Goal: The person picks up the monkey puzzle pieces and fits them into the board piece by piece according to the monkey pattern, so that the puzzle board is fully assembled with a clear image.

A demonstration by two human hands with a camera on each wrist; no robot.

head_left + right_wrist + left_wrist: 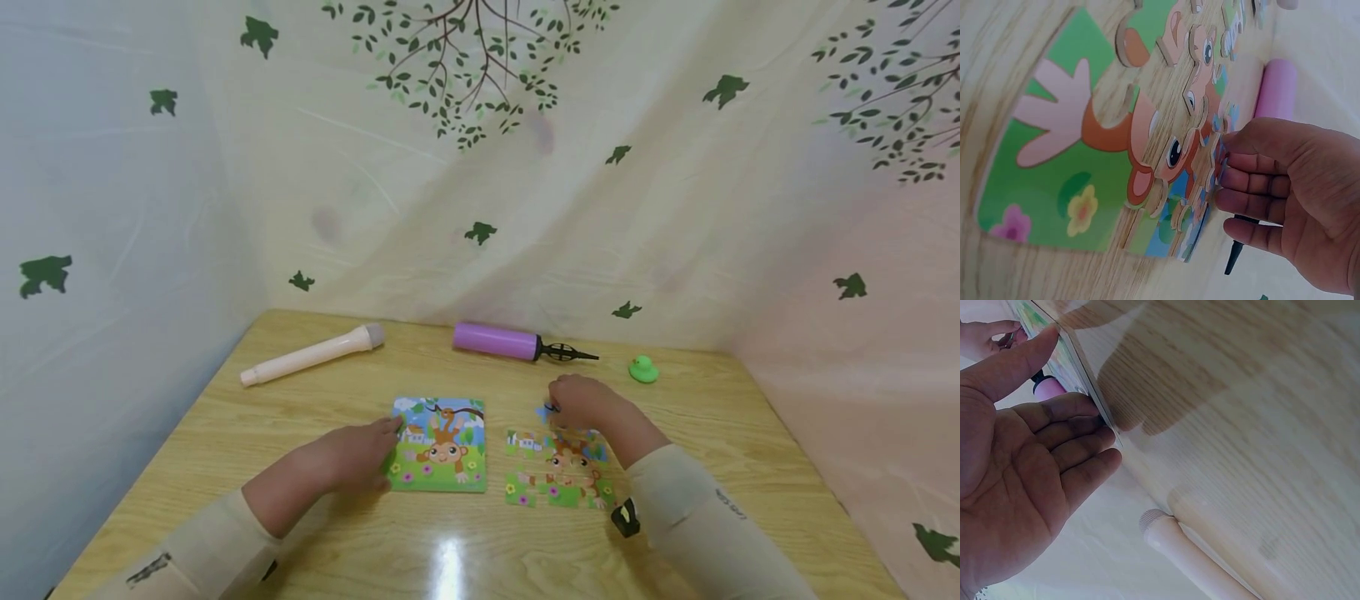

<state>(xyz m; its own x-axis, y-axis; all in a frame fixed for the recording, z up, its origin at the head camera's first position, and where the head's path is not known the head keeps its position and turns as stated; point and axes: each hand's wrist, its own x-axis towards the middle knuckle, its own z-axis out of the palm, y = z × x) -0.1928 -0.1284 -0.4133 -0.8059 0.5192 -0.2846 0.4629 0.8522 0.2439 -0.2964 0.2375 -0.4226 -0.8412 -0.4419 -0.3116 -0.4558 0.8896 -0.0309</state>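
Observation:
A square picture board (pixel 442 446) with a cartoon monkey lies mid-table. My left hand (pixel 363 454) rests at its left edge, fingers loosely extended; the left wrist view shows the thumb over the board and the other fingertips along its edge. To the right, loose jigsaw pieces (pixel 562 471) form a partly spaced-out copy of the same monkey picture. My right hand (pixel 585 402) is at the far side of these pieces, fingers curled, pinching a blue puzzle piece (pixel 542 412) with thumb and fingertips. Its fingers partly hide that piece.
Along the back of the table lie a pale toy microphone (pixel 315 354), a purple hand pump (pixel 497 341) with a black nozzle, and a green rubber duck (pixel 643 369). Patterned cloth (pixel 420 267) hangs behind the table and at both sides.

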